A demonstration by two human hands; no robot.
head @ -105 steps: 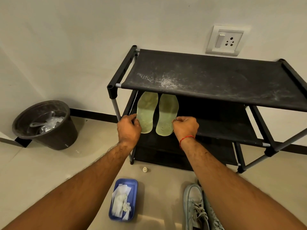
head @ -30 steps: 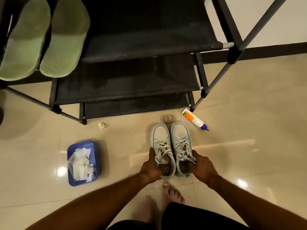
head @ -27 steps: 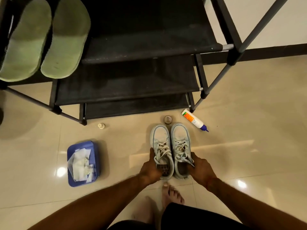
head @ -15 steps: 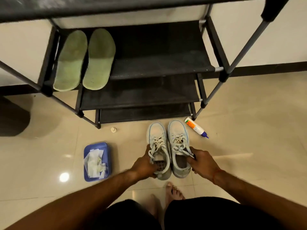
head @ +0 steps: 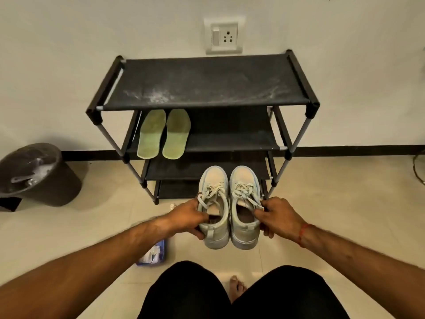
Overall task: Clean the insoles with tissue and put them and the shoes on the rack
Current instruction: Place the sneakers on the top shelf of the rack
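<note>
With the insoles [head: 151, 134] laid left on the rack's [head: 207, 86] second shelf, the left shoe [head: 215, 187] is gripped at its collar by the left hand [head: 186, 218], the right shoe [head: 244, 187] by the right hand [head: 279, 218] (fingers curled in); both are best kept level and set alongside. Earlier the pair stood on the floor

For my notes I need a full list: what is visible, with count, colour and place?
black fabric shoe rack: 1, black, against wall
flat green insoles: 2, green, second shelf, left
pale blue lace-up shoes: 2, pale blue, held before rack
round black plastic bin: 1, black, floor, left
blue plastic tissue tray: 1, blue, floor, under left arm
white wall socket: 1, white, above rack
left hand: 1, grips one shoe
right hand: 1, grips other shoe
</note>
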